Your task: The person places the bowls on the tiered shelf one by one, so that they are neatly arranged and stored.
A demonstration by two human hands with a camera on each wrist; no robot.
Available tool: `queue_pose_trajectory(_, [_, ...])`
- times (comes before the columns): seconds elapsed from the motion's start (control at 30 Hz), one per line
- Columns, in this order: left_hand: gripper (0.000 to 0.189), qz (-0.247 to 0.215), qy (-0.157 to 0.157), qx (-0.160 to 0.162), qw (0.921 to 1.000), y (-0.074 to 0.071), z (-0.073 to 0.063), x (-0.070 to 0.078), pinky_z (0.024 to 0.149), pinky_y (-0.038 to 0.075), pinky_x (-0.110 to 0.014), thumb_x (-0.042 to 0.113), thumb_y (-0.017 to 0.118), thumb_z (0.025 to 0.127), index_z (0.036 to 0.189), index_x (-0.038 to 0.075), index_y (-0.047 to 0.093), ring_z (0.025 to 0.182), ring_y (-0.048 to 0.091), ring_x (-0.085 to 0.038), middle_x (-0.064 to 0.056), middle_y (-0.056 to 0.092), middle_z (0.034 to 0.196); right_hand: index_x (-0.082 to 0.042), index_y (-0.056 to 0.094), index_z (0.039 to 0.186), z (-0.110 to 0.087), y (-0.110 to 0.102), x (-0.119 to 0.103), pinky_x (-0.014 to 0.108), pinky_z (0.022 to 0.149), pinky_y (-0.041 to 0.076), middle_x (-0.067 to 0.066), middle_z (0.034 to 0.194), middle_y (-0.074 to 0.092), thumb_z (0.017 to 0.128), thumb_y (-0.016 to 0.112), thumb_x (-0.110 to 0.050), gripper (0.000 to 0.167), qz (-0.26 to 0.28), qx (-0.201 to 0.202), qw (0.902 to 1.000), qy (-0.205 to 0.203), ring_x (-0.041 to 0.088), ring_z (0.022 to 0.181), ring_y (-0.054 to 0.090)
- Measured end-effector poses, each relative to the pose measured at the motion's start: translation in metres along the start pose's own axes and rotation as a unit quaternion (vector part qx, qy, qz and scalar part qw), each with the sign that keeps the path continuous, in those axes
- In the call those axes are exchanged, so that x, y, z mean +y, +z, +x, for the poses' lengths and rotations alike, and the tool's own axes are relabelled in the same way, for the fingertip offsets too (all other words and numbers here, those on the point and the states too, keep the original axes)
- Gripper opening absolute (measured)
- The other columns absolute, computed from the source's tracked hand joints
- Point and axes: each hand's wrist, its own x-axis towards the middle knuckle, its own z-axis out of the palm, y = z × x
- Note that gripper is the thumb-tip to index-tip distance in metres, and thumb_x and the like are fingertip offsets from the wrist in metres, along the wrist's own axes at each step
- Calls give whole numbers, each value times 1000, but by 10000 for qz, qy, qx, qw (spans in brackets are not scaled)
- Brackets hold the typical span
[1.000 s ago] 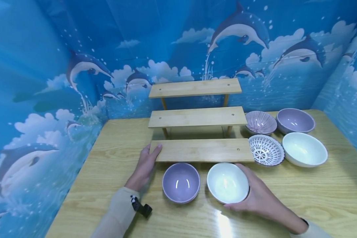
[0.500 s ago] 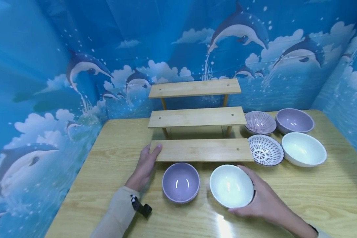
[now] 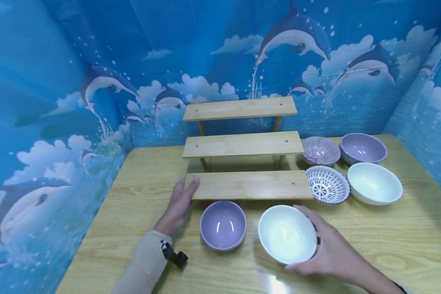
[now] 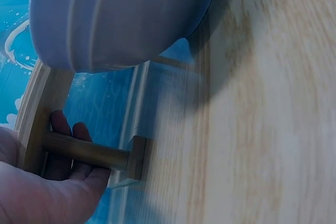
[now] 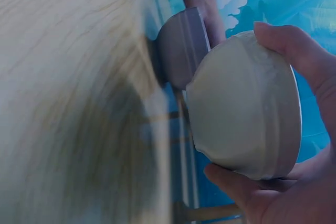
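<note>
My right hand (image 3: 332, 249) grips a white bowl (image 3: 287, 234) by its right side, thumb and fingers spread on opposite sides of its wall. In the right wrist view the bowl (image 5: 241, 108) hangs above the table, apart from it. At the left end of a three-tier wooden display shelf (image 3: 249, 185), my left hand (image 3: 178, 204) holds the lowest board, thumb on top. The left wrist view has its fingers (image 4: 79, 132) behind the shelf's short leg (image 4: 86, 150). A plain purple bowl (image 3: 223, 226) stands on the table between the hands, in front of the shelf.
Right of the shelf stand a striped purple bowl (image 3: 321, 151), another plain purple bowl (image 3: 363, 149), a blue-and-white patterned bowl (image 3: 327, 185) and a second white bowl (image 3: 375, 183). A dolphin-print curtain (image 3: 220, 49) borders the wooden table (image 3: 128, 204) behind and at the sides.
My right hand has brought the white bowl up off the table, slightly to the right and nearer to me. The left hand, the shelf and the other bowls have stayed put.
</note>
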Motion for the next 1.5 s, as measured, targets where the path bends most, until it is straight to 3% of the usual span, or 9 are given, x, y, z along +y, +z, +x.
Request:
queue_pose_trajectory(0.3, [78, -20, 98, -28, 9999, -3, -2, 2, 122, 21, -50, 49, 58, 101, 157, 4, 29, 147, 32, -32, -15, 40, 155, -13, 39, 151, 15, -6, -16, 37, 85, 56, 11, 135, 57, 51, 102, -43, 122, 5, -103, 9997, -235, 30, 110, 61])
queue_pose_trajectory(0.53, [74, -79, 30, -35, 10000, -5, -2, 2, 122, 22, -48, 50, 59, 100, 155, 8, 34, 146, 34, -29, -11, 45, 152, -4, 39, 150, 42, -13, -26, 46, 87, 56, 14, 138, 54, 54, 101, -40, 120, 187, -227, 9991, -320, 34, 115, 60])
queue_pose_trajectory(0.87, [67, -254, 91, -28, 9996, -4, 1, 3, 119, 31, -47, 45, 61, 100, 149, 4, 41, 137, 45, -30, -13, 53, 141, -4, 37, 152, 106, -21, -46, 55, 88, 57, 18, 140, 53, 59, 100, -32, 115, 311, -296, 9980, -461, 38, 118, 59])
queue_pose_trajectory(1.03, [66, -130, 6, 94, 9999, -5, 0, 4, 118, 33, -47, 44, 62, 100, 148, 3, 42, 136, 46, -30, -14, 54, 139, -6, 38, 151, 146, -22, -56, 50, 90, 57, 12, 141, 53, 59, 100, -35, 115, 185, -281, 9980, -536, 32, 119, 59])
queue_pose_trajectory(1.3, [86, 14, -259, 418, 9988, -10, -4, 6, 115, 37, -49, 41, 68, 96, 158, 1, 24, 133, 49, -36, -23, 46, 146, -7, 34, 154, 197, -23, -72, 51, 93, 55, 14, 142, 52, 61, 99, -36, 116, 59, -283, 9983, -511, 32, 123, 56])
queue_pose_trajectory(1.5, [75, -70, -57, 427, 9990, -11, -6, 6, 112, 42, -48, 35, 67, 98, 155, 2, 31, 127, 56, -34, -22, 55, 140, -9, 37, 153, 230, -23, -83, 51, 96, 53, 11, 142, 51, 62, 99, -35, 113, 161, -166, 9985, -493, 29, 124, 54])
